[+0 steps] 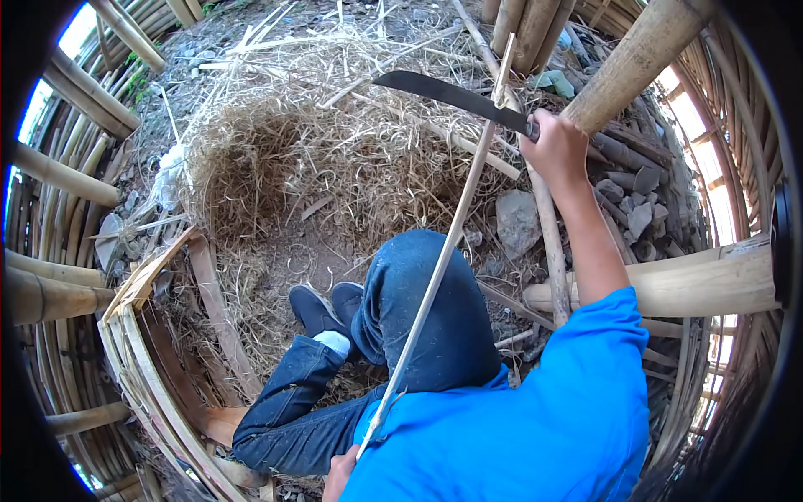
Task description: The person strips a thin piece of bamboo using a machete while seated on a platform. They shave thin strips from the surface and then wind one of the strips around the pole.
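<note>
My right hand (555, 147) is closed round the handle of a machete (452, 97), arm stretched out ahead and to the right. Its dark, curved-tip blade points left and crosses the far part of a long pale bamboo strip (452, 238). A small curl of shaving sits on the strip by the blade. The strip slants from the far right, over my bent knee, to my left hand (338, 477) at the lower edge. That hand is closed round the strip's near end, with part of it out of the picture.
A heap of curled shavings (251, 159) covers the ground ahead. Split bamboo slats (159, 402) lie at my left. Thick bamboo poles (644, 63) stand at the right, near a large rock (518, 223) and smaller stones (640, 219). Bamboo walls curve round both sides.
</note>
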Available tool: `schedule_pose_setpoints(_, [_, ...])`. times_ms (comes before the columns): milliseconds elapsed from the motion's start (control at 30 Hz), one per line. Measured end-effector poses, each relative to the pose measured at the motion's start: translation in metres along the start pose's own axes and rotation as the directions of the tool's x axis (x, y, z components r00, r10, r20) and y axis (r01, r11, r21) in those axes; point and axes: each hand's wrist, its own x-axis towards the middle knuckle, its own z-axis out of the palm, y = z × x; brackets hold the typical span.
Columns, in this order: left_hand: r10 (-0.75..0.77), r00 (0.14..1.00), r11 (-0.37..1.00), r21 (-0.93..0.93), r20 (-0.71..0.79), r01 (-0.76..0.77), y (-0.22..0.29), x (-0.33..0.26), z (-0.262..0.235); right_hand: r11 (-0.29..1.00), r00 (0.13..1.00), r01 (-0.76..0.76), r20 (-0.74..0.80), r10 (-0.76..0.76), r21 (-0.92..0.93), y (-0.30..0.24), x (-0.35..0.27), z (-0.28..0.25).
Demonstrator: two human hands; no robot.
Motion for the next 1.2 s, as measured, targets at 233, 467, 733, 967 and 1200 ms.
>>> schedule_pose_setpoints(233, [-0.006,1.0,1.0,0.0,0.01,0.006,0.012,0.0,-0.001,1.0,0.987,0.006,0.158,-0.009,0.021,0.026,0.018,-0.004])
schedule_pose_setpoints(467, [-0.012,1.0,1.0,0.004,0.023,0.012,0.009,-0.004,-0.001,0.997,0.996,0.07,0.047,-0.069,-0.02,0.047,0.022,0.006])
schedule_pose_setpoints(733, [0.173,0.985,0.973,-0.158,0.004,-0.17,0.01,0.002,-0.001,0.97,0.975,0.201,0.063,-0.211,0.139,0.0,-0.002,-0.01])
schedule_pose_setpoints(967, [-0.035,0.999,0.999,0.028,0.008,0.035,0.035,-0.006,-0.011,0.974,0.979,0.202,-0.001,-0.203,-0.102,0.046,0.038,-0.001])
schedule_pose_setpoints(1200, [0.14,0.989,0.982,-0.12,-0.043,-0.145,-0.006,0.004,0.004,0.914,0.915,0.403,0.003,-0.403,0.043,-0.012,0.011,-0.014])
